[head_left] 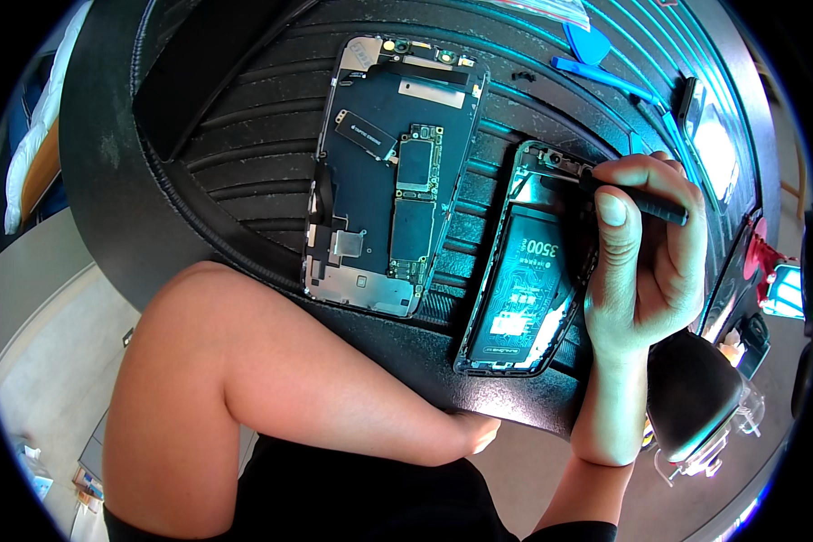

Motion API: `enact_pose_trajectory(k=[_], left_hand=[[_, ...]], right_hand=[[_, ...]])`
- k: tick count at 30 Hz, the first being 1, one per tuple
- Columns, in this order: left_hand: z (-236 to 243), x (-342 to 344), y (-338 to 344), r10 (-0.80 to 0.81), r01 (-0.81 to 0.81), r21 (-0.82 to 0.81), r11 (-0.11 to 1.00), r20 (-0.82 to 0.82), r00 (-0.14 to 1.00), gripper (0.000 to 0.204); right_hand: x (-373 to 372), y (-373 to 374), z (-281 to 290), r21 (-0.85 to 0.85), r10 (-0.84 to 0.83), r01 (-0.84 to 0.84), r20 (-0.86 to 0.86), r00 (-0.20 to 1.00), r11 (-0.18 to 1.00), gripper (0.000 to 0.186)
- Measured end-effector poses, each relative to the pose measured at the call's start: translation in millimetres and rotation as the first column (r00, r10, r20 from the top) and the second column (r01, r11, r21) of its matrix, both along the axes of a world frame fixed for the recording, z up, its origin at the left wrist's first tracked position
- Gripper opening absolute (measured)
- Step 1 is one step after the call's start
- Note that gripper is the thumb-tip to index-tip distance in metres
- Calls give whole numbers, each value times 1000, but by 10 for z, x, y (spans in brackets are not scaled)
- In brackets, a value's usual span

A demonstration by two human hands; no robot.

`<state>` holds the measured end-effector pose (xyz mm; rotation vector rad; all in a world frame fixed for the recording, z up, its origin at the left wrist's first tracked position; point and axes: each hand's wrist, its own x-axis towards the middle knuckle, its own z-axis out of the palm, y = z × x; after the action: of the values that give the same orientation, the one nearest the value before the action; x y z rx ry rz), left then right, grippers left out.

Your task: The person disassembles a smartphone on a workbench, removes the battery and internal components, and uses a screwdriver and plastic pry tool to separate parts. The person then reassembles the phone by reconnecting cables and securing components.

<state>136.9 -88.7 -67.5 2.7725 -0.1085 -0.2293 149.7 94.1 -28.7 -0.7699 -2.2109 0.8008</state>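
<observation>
In my right hand (646,244), a black-handled screwdriver (655,204) is pinched between thumb and fingers. Its thin tip points left into the upper part of an open phone housing (488,339), which lies tilted on the black ribbed table. A black battery (526,280) with white print fills much of that housing. To its left rests a second opened phone part (361,194), with a bare circuit board (413,208) and a small black module on its dark plate. My left hand (483,434) is low by the table's near edge, below the housing; its fingers are mostly hidden.
Blue pry tools (596,70) and a clear bag (551,9) lie at the far right. A dark flat panel (199,72) is at the far left. Tiny black parts (524,77) sit between. A dark rounded object (696,393) is beside my right wrist.
</observation>
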Motion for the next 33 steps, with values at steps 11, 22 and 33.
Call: enact_pose_trajectory(k=[11, 22, 33], left_hand=[[-5, -1, 6, -3, 3, -7, 1000, -7, 1000, 18], [9, -5, 11, -1, 1, -11, 1000, -8, 1000, 18], [22, -13, 16, -4, 4, -14, 1000, -11, 1000, 18]], right_hand=[[6, 8, 4, 4, 15, -15, 2, 1000, 1000, 19], [11, 11, -16, 6, 10, -10, -18, 1000, 1000, 17], [1, 9, -14, 15, 12, -12, -16, 1000, 1000, 16]])
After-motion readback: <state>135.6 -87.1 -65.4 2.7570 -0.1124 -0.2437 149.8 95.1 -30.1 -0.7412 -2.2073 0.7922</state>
